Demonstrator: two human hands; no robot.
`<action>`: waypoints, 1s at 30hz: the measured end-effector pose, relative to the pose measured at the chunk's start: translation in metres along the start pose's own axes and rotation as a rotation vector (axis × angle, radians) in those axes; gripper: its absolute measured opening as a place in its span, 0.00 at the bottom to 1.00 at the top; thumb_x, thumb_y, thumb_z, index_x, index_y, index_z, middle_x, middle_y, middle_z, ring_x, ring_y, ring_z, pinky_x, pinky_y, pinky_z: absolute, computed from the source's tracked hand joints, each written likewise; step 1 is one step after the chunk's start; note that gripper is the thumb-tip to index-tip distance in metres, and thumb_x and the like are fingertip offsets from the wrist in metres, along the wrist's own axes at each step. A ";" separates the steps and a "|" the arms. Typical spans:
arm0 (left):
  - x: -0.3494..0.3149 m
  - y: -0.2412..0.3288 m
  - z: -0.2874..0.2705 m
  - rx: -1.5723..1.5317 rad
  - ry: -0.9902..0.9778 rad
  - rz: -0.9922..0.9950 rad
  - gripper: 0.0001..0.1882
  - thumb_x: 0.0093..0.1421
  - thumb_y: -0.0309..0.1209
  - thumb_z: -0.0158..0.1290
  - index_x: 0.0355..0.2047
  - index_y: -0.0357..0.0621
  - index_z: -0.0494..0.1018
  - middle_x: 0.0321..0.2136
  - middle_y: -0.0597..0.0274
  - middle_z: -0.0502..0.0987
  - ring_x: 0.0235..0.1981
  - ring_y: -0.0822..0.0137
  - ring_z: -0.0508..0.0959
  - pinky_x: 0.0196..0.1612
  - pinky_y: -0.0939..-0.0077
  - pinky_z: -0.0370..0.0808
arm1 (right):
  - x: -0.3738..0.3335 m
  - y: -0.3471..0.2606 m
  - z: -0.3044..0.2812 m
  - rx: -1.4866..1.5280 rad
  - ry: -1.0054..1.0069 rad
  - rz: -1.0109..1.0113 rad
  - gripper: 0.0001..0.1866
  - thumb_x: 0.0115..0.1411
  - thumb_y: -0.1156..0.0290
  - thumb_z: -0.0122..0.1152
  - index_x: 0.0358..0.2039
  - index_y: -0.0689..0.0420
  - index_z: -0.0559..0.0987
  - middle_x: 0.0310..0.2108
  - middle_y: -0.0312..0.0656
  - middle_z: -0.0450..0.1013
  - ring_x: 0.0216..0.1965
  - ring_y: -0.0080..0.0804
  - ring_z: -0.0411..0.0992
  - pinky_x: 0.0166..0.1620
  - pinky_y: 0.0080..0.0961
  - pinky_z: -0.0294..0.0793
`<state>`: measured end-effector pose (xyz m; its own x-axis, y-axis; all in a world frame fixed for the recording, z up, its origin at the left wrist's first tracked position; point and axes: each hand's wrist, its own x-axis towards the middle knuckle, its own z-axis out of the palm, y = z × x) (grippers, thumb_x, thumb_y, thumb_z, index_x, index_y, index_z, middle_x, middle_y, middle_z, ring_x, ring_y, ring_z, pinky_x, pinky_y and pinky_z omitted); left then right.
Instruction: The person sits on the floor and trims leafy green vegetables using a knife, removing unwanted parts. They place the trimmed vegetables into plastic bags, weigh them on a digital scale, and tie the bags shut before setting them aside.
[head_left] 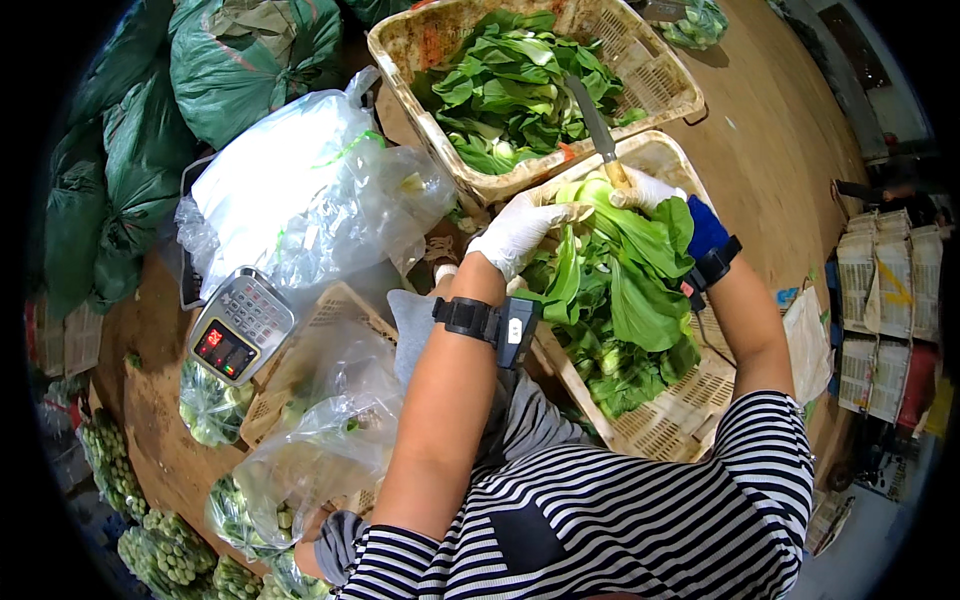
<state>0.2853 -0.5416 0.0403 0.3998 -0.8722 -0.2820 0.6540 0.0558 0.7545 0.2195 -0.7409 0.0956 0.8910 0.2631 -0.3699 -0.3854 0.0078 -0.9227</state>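
Apparently mid-trim, the person's left hand [520, 232] half-closes on leafy greens [635, 265] above the nearer crate [655, 428] while the right hand [648, 189] curls round a knife [592, 118], any cut calling for steadied stems.

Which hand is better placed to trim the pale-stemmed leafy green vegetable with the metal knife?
Probably the white-gloved right hand: it grips the tan-handled metal knife close to the pale-stemmed leafy green vegetable. The white-gloved left hand touches its other side and could steady it.
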 end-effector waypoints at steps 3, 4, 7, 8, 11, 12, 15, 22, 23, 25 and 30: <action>0.013 0.002 -0.001 -0.031 -0.033 -0.059 0.15 0.52 0.34 0.53 0.39 0.41 0.73 0.26 0.63 0.77 0.21 0.74 0.74 0.21 0.83 0.68 | -0.023 0.034 -0.004 0.296 0.081 0.004 0.33 0.48 0.54 0.65 0.48 0.61 0.67 0.43 0.40 0.69 0.43 0.27 0.67 0.50 0.23 0.66; 0.017 0.005 -0.002 -0.120 -0.029 -0.061 0.15 0.52 0.32 0.52 0.39 0.38 0.72 0.26 0.60 0.77 0.20 0.73 0.74 0.21 0.83 0.68 | -0.030 0.040 -0.001 0.432 0.107 -0.006 0.32 0.48 0.54 0.65 0.48 0.61 0.68 0.43 0.40 0.69 0.43 0.28 0.68 0.50 0.23 0.66; 0.033 0.010 -0.018 -0.377 0.207 0.228 0.20 0.56 0.30 0.51 0.47 0.37 0.62 0.35 0.52 0.75 0.26 0.67 0.76 0.25 0.74 0.74 | -0.039 0.044 0.019 0.595 0.184 -0.202 0.30 0.49 0.55 0.64 0.45 0.61 0.68 0.41 0.41 0.69 0.43 0.28 0.68 0.50 0.22 0.65; 0.037 0.008 -0.026 -0.419 0.333 0.416 0.27 0.57 0.31 0.52 0.55 0.40 0.57 0.40 0.51 0.73 0.31 0.66 0.76 0.26 0.71 0.76 | -0.042 0.040 0.034 0.647 0.251 -0.236 0.29 0.49 0.55 0.64 0.45 0.61 0.68 0.40 0.41 0.69 0.43 0.28 0.68 0.50 0.21 0.65; 0.030 0.031 -0.014 -0.195 0.514 0.499 0.53 0.55 0.38 0.56 0.62 0.61 0.22 0.55 0.52 0.61 0.51 0.62 0.67 0.47 0.65 0.72 | -0.041 0.059 0.016 0.368 0.307 -0.320 0.30 0.50 0.55 0.64 0.46 0.62 0.68 0.40 0.40 0.70 0.41 0.26 0.68 0.45 0.22 0.68; 0.029 0.032 -0.014 -0.163 0.469 0.505 0.54 0.54 0.38 0.57 0.63 0.57 0.22 0.55 0.50 0.60 0.52 0.62 0.67 0.48 0.68 0.71 | -0.038 0.059 0.013 0.301 0.306 -0.352 0.30 0.50 0.55 0.64 0.47 0.62 0.68 0.40 0.41 0.70 0.41 0.27 0.68 0.45 0.23 0.68; 0.013 0.043 -0.001 -0.010 0.261 0.404 0.57 0.51 0.39 0.60 0.63 0.44 0.25 0.55 0.47 0.61 0.53 0.61 0.67 0.51 0.73 0.67 | -0.034 0.062 0.014 0.131 0.657 -0.311 0.27 0.47 0.64 0.69 0.44 0.61 0.69 0.36 0.36 0.71 0.35 0.22 0.69 0.39 0.19 0.70; 0.014 0.002 0.014 0.049 0.015 0.345 0.46 0.45 0.25 0.64 0.60 0.37 0.49 0.50 0.59 0.66 0.46 0.72 0.69 0.48 0.78 0.69 | 0.004 0.018 0.059 -0.050 0.640 -0.483 0.28 0.44 0.71 0.70 0.46 0.59 0.69 0.43 0.37 0.70 0.43 0.25 0.70 0.47 0.23 0.70; 0.013 0.001 0.015 0.024 0.013 0.366 0.46 0.45 0.25 0.64 0.60 0.37 0.50 0.49 0.59 0.67 0.46 0.72 0.70 0.48 0.78 0.69 | 0.005 0.014 0.058 -0.132 0.644 -0.516 0.29 0.44 0.71 0.71 0.46 0.59 0.69 0.43 0.37 0.70 0.43 0.26 0.70 0.47 0.23 0.71; 0.012 -0.005 0.017 -0.034 0.001 0.399 0.44 0.45 0.24 0.63 0.60 0.38 0.51 0.48 0.60 0.68 0.44 0.72 0.71 0.47 0.79 0.70 | 0.007 0.011 0.051 -0.172 0.596 -0.553 0.28 0.43 0.68 0.71 0.45 0.59 0.71 0.40 0.37 0.72 0.40 0.24 0.71 0.44 0.23 0.72; 0.015 -0.007 0.010 0.028 -0.023 0.348 0.41 0.44 0.24 0.64 0.56 0.36 0.54 0.43 0.60 0.70 0.40 0.74 0.73 0.40 0.81 0.73 | 0.011 0.009 0.032 -0.454 0.576 -0.463 0.27 0.40 0.59 0.73 0.39 0.58 0.73 0.28 0.38 0.73 0.29 0.24 0.71 0.35 0.22 0.70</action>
<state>0.2805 -0.5601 0.0371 0.5812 -0.8137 0.0084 0.4631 0.3392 0.8189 0.2182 -0.7070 0.0869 0.9647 -0.2015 0.1695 0.0698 -0.4251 -0.9024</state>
